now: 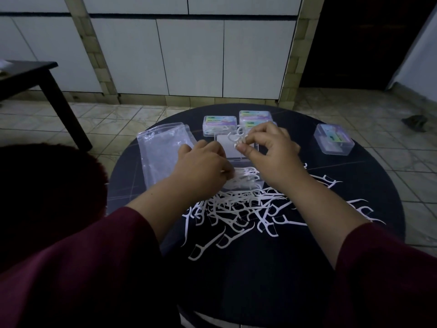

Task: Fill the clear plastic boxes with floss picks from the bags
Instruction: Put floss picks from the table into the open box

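An open clear plastic box (259, 185) lies at the middle of the round black table (272, 280), its lid (227, 147) raised behind it and white floss picks (246, 177) lying inside. My left hand (201, 166) rests at the box's left side, fingers curled onto the picks in it. Above the lid, my right hand (267, 147) pinches a small bunch of floss picks (237, 137). A loose heap of floss picks (238, 214) spreads over the table in front of the box. Empty clear bags (160, 147) lie to the left.
Three closed labelled boxes (220, 125) (255, 116) (334, 138) stand at the table's far side, one apart at the right. A dark side table (47, 91) stands on the tiled floor at the left. White wall panels rise behind.
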